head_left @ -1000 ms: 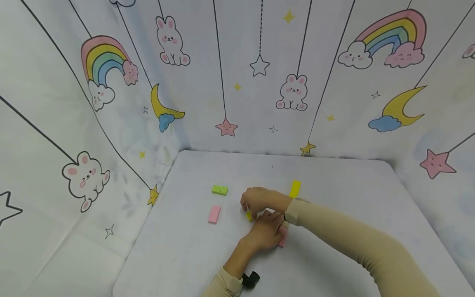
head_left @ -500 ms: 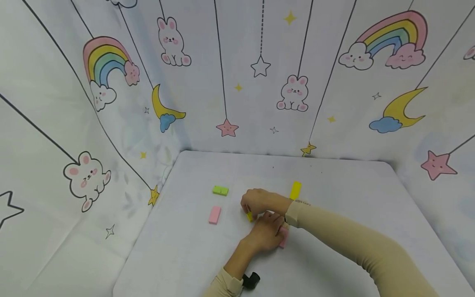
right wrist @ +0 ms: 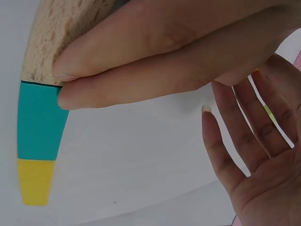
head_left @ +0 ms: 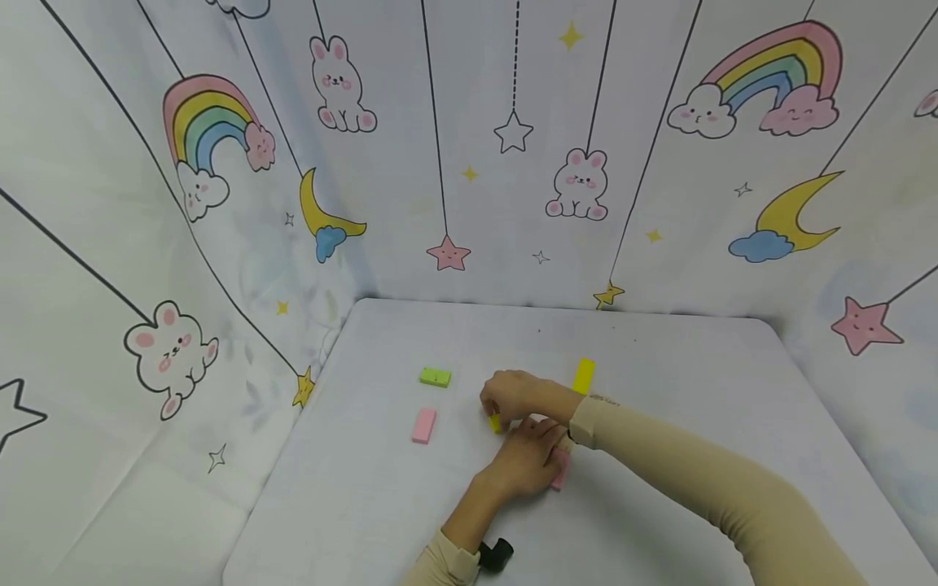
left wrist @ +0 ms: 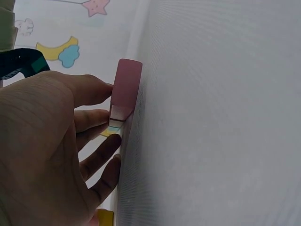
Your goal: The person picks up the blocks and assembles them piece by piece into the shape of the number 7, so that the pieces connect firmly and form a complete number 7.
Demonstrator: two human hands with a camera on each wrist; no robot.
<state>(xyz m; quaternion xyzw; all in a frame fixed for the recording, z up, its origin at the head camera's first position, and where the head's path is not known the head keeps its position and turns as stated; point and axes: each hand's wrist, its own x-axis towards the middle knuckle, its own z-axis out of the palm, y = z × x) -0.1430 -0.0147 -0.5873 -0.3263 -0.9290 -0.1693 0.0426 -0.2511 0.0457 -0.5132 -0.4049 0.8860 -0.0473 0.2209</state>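
Pink (head_left: 560, 470), bare-wood (right wrist: 51, 42), teal (right wrist: 42, 120) and yellow (right wrist: 35, 183) blocks lie end to end in a line. Beside it rests my left hand (head_left: 519, 462); the thumb is at the pink block and two straight fingertips (right wrist: 70, 96) touch the wood-teal joint. Crossing above, my right hand (head_left: 509, 395) points its fingers down and pinches a small yellow block (head_left: 495, 423) to the left of the line. The right wrist hides the teal part in the head view.
To the left, a lime-green block (head_left: 436, 377) and a second pink block (head_left: 423, 426) lie apart on the white table (head_left: 352, 488). White cloth walls (head_left: 484, 203) printed with rabbits and rainbows rise behind and at the sides.
My right hand has shifted slightly right, bringing the small yellow block a little away from the table's front. The left hand stays in place on the line of blocks.
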